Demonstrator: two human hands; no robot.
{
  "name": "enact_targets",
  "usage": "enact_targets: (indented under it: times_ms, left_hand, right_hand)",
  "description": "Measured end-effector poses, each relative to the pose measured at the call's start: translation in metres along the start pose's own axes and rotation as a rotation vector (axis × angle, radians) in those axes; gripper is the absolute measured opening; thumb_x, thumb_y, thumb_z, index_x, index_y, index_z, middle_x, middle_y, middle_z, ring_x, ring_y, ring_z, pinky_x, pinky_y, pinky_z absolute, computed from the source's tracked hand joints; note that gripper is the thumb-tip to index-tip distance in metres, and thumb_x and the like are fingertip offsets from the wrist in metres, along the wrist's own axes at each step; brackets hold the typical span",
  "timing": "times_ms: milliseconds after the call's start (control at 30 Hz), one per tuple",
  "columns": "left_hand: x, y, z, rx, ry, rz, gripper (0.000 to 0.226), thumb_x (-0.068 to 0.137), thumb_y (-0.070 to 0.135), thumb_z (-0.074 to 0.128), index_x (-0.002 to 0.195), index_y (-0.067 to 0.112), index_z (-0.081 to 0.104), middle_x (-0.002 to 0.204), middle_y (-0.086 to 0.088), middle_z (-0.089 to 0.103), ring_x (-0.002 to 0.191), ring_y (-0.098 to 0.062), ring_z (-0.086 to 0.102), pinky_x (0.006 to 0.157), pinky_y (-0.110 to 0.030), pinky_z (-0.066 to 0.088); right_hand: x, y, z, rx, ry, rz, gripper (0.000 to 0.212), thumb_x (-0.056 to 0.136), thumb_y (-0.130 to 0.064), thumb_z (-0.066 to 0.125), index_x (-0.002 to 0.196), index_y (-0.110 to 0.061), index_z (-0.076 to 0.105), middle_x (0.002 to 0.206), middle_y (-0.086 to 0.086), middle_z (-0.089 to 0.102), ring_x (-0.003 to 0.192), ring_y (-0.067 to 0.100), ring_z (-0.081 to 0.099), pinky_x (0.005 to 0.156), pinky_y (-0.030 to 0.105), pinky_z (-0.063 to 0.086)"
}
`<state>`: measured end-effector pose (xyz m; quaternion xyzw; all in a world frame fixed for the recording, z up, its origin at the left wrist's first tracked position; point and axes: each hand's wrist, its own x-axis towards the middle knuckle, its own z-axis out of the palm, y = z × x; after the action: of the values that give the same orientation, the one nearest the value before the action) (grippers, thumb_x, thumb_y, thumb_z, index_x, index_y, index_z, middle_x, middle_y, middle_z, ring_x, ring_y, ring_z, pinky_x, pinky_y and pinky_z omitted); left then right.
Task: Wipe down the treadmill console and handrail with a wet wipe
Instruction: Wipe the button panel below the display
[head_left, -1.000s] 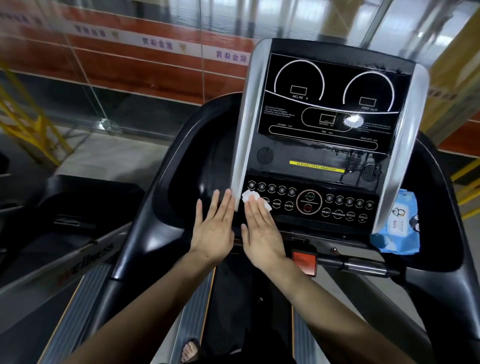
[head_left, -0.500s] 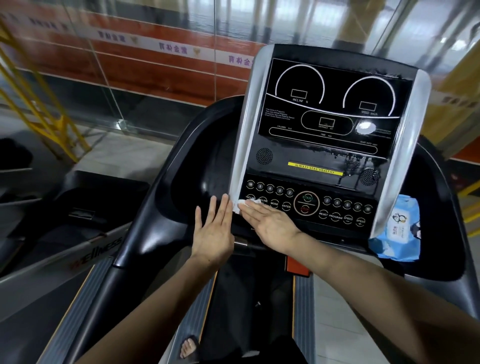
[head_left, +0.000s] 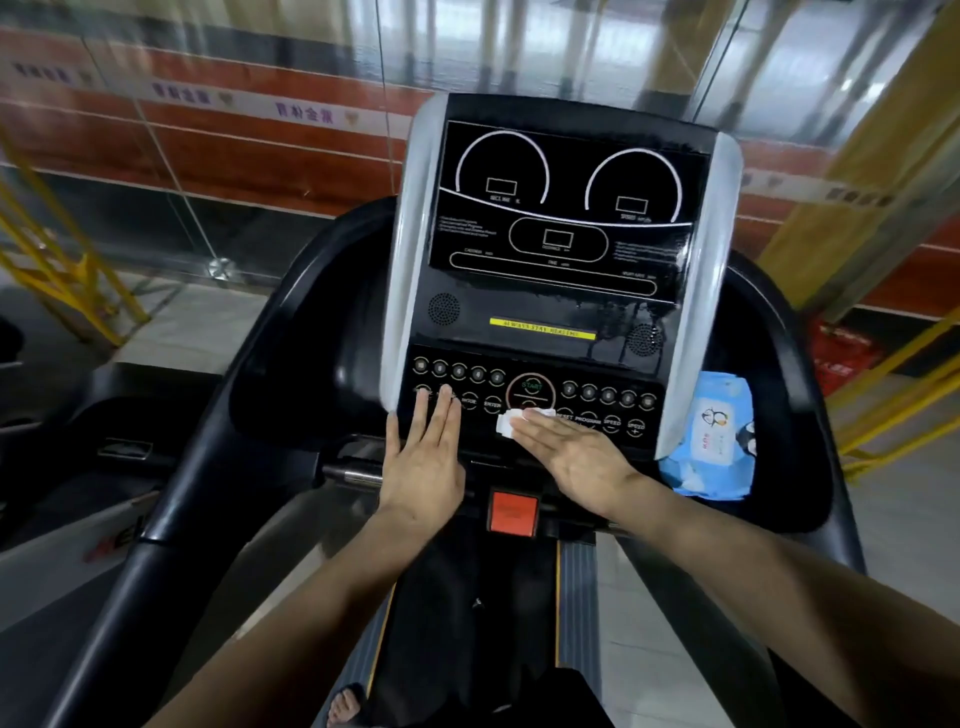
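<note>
- Now the wet wipe (head_left: 522, 420) is found under the fingertips of the right hand (head_left: 574, 457), at the middle of the button panel (head_left: 535, 400), just below the START button (head_left: 531, 387); half a second ago it was pressed at the panel's left end, by the silver trim.
- The right hand is laid flat and open, fingers together; the wipe is not pinched but pressed against the panel by the fingers, its white edge showing past them.
- The left hand (head_left: 423, 467) is likewise spread flat, nothing held, fingertips resting on the lower left buttons; its place has hardly changed over the last second.
- Judged from this: a left-to-right stroke along the button row is under way, about half the row covered. The right-hand buttons and the handrail (head_left: 249, 374) are presumably not yet done.
- Wet streaks and droplets are seen on the glossy display of the console (head_left: 566, 249), mostly lower right near the speaker grille, so the upper face appears already wiped.
- Surface: smooth black plastic, steeply tilted, with low membrane buttons; little resistance to the wipe is expected, though buttons might be pressed by accident.
- A blue pack of wipes (head_left: 714, 436) is lodged in the right side tray, beside the silver trim.
- A red safety tab (head_left: 513, 512) sits below the console, between the two wrists.
- Room: glass panes and a red-banded wall with lettering behind; yellow railings at left and right; the belt (head_left: 467, 623) and a sandalled foot below.
</note>
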<state>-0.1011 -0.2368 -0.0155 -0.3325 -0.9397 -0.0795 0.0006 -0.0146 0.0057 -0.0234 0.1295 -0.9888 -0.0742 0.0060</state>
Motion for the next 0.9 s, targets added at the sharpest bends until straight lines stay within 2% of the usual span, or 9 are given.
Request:
enact_targets:
  times_ms: [167, 267, 300, 333, 433, 467, 600, 800, 900]
  left_hand:
    - [0.006, 0.047, 0.003, 0.008, 0.006, 0.074, 0.077, 0.104, 0.028, 0.037, 0.165, 0.014, -0.008, 0.173, 0.0, -0.02, 0.159, -0.025, -0.02, 0.129, -0.058, -0.003]
    - [0.011, 0.069, 0.005, -0.013, 0.014, 0.101, 0.076, 0.104, 0.027, 0.039, 0.166, 0.014, -0.004, 0.173, 0.0, -0.018, 0.16, -0.025, -0.018, 0.129, -0.058, -0.002]
    - [0.013, 0.075, 0.005, -0.016, 0.011, 0.105, 0.076, 0.104, 0.027, 0.039, 0.166, 0.014, -0.003, 0.173, 0.001, -0.018, 0.16, -0.025, -0.018, 0.129, -0.058, -0.002]
    - [0.014, 0.081, 0.005, -0.015, 0.008, 0.109, 0.075, 0.104, 0.026, 0.039, 0.166, 0.014, -0.003, 0.173, 0.001, -0.018, 0.16, -0.024, -0.018, 0.13, -0.058, -0.002]
    - [0.015, 0.097, 0.005, -0.014, 0.013, 0.124, 0.076, 0.104, 0.026, 0.04, 0.166, 0.014, -0.002, 0.173, 0.001, -0.015, 0.16, -0.023, -0.017, 0.13, -0.056, -0.001]
    - [0.014, 0.101, 0.005, -0.012, 0.011, 0.131, 0.076, 0.104, 0.026, 0.041, 0.166, 0.014, -0.001, 0.173, 0.002, -0.014, 0.16, -0.023, -0.017, 0.13, -0.056, -0.001]
    - [0.01, 0.113, 0.006, -0.004, -0.008, 0.147, 0.076, 0.105, 0.027, 0.04, 0.166, 0.015, -0.004, 0.173, 0.002, -0.016, 0.159, -0.023, -0.018, 0.13, -0.055, -0.004]
    - [0.0, 0.128, 0.012, 0.001, -0.027, 0.162, 0.073, 0.105, 0.027, 0.042, 0.166, 0.015, 0.005, 0.174, 0.0, -0.011, 0.16, -0.024, -0.016, 0.13, -0.054, -0.003]
    - [-0.006, 0.132, 0.016, 0.01, -0.024, 0.169, 0.071, 0.105, 0.028, 0.043, 0.167, 0.017, 0.011, 0.175, -0.002, -0.006, 0.16, -0.025, -0.014, 0.13, -0.055, -0.001]
  right_hand:
    - [-0.046, 0.027, 0.011, 0.048, 0.003, 0.073, 0.075, 0.08, 0.008, 0.067, 0.152, -0.01, 0.053, 0.164, 0.004, 0.044, 0.152, 0.022, 0.04, 0.116, 0.043, 0.048]
    - [-0.077, 0.039, 0.011, 0.015, -0.078, 0.118, 0.087, 0.092, 0.013, 0.053, 0.167, -0.016, 0.018, 0.171, -0.006, -0.005, 0.161, 0.015, 0.0, 0.13, 0.041, 0.024]
    - [-0.087, 0.044, 0.009, 0.034, -0.117, 0.144, 0.087, 0.094, 0.013, 0.05, 0.167, -0.018, 0.012, 0.169, -0.008, -0.012, 0.16, 0.014, -0.007, 0.131, 0.04, 0.02]
    - [-0.094, 0.047, 0.006, 0.047, -0.089, 0.162, 0.088, 0.092, 0.014, 0.053, 0.167, -0.017, 0.018, 0.17, -0.007, -0.007, 0.159, 0.015, -0.004, 0.129, 0.04, 0.024]
    - [-0.116, 0.059, 0.012, 0.03, 0.014, 0.22, 0.091, 0.062, 0.016, 0.083, 0.146, -0.009, 0.06, 0.16, 0.004, 0.049, 0.147, 0.025, 0.047, 0.104, 0.042, 0.057]
    - [-0.123, 0.062, 0.017, 0.018, 0.02, 0.241, 0.091, 0.056, 0.015, 0.085, 0.141, -0.008, 0.065, 0.154, 0.004, 0.057, 0.141, 0.026, 0.056, 0.097, 0.04, 0.061]
    - [-0.137, 0.067, 0.021, 0.067, 0.015, 0.279, 0.084, 0.065, 0.015, 0.08, 0.143, -0.008, 0.061, 0.157, 0.004, 0.053, 0.137, 0.031, 0.056, 0.091, 0.045, 0.062]
    - [-0.131, 0.053, 0.023, 0.157, 0.108, 0.417, 0.084, 0.05, 0.017, 0.088, 0.128, -0.01, 0.071, 0.134, 0.008, 0.065, 0.115, 0.03, 0.064, 0.074, 0.04, 0.065]
    - [-0.129, 0.043, 0.028, 0.263, 0.22, 0.483, 0.066, 0.054, 0.017, 0.088, 0.113, -0.011, 0.077, 0.121, 0.008, 0.071, 0.105, 0.031, 0.07, 0.069, 0.04, 0.066]
